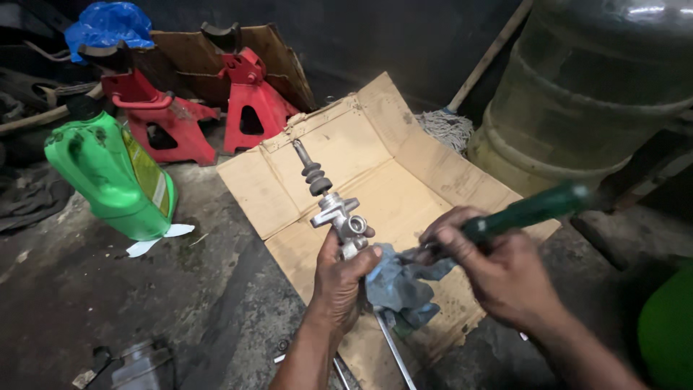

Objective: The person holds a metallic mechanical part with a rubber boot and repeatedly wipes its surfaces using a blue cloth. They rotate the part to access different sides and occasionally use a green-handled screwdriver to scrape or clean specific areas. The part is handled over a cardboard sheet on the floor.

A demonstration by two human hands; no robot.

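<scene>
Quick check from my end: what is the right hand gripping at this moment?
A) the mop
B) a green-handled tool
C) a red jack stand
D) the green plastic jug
B: the right hand is closed around a green-handled tool whose tip points at the metal cylinder part held upright in the left hand.

Background: flattened cardboard sheet (404,180) on a stained concrete floor (180,303). Green oil jug (108,177) stands upright at left, two red jack stands (209,101) behind it, blue plastic bag (108,25) above those. Large grey ribbed drum (585,94) at right, mop head (446,128) beside it.
</scene>
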